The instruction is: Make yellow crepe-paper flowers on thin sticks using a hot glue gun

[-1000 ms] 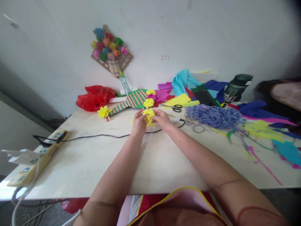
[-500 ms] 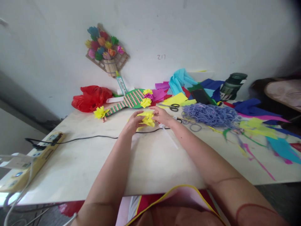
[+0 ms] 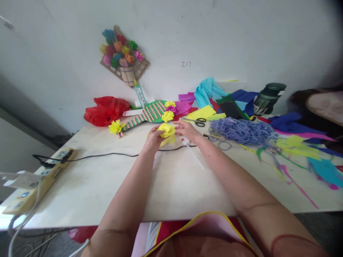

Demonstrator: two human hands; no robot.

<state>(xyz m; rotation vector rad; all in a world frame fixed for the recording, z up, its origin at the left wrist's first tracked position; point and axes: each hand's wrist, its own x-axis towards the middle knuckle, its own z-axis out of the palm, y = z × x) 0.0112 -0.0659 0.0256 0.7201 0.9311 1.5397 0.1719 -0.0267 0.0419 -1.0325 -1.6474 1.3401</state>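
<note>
Head view: past the power strip (image 3: 49, 178), one cord (image 3: 102, 154) crosses roomy table (image 3: 107, 189) to my left hand (image 3: 153, 139), pinching the yellow flower (image 3: 168, 130) well in from the front edge. My half-curled right hand (image 3: 189, 131) is at the flower's side, hold unclear; yarn (image 3: 241, 130) crowds beyond.

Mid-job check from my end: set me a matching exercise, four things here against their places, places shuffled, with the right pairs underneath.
1. Crinkled yellow paper flower
2. Black-handled metal scissors
3. Crumpled red plastic bag
4. Long cream-coloured plastic power strip

A. Near the left edge of the pale flat table
B. Just left of the tangled purple-blue cord
C. Held in the left hand
D. Beside the plain whitish wall

Pairs: 1-C, 2-B, 3-D, 4-A.
</note>
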